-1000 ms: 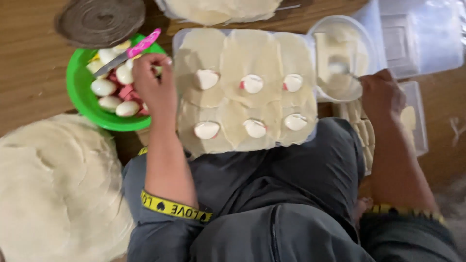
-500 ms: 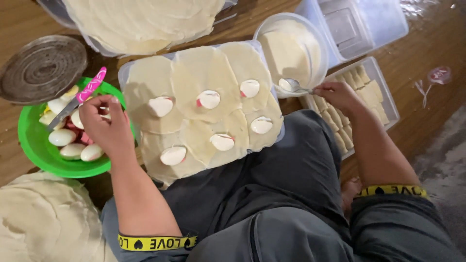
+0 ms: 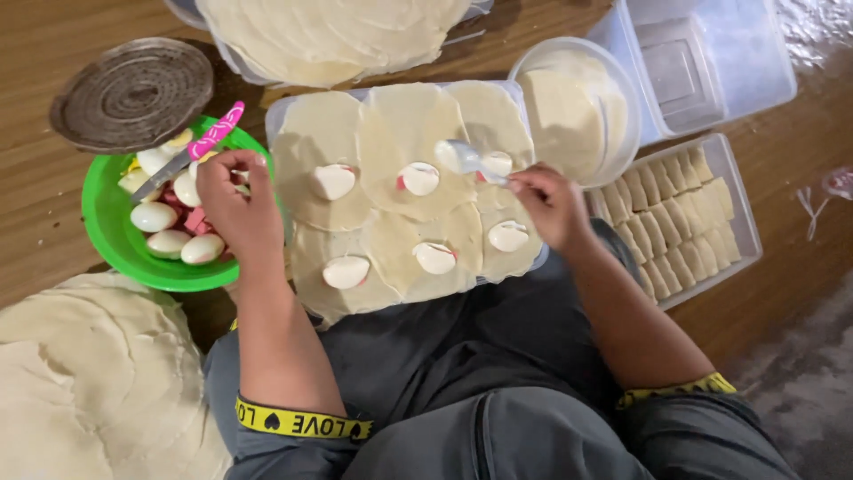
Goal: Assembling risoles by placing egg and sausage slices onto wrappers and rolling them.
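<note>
looking down from a head camera at a person seated on a wooden floor (image 3: 35, 53), with a tray (image 3: 275, 111) of six round dough wrappers (image 3: 324, 133) resting on the lap. each wrapper carries a piece of white egg with a bit of pink filling. the right hand (image 3: 551, 204) pinches the handle of a small white spoon (image 3: 466, 158) between thumb and fingertips; the spoon's bowl hovers over the upper right wrapper, just beside a clear bowl (image 3: 622, 98) of pale paste. the left hand (image 3: 235, 204) reaches to the rim of a green bowl (image 3: 111, 240) left of the tray, fingers curled together over the peeled eggs (image 3: 153, 216) inside; whether it grips anything i cannot tell. a pink-handled knife (image 3: 200, 147) lies across that bowl. a round metal lid (image 3: 131, 93) sits above it. stacks of flat dough (image 3: 89, 382) lie lower left and at top. a clear container of folded rolls (image 3: 680, 213) sits to the right.
</note>
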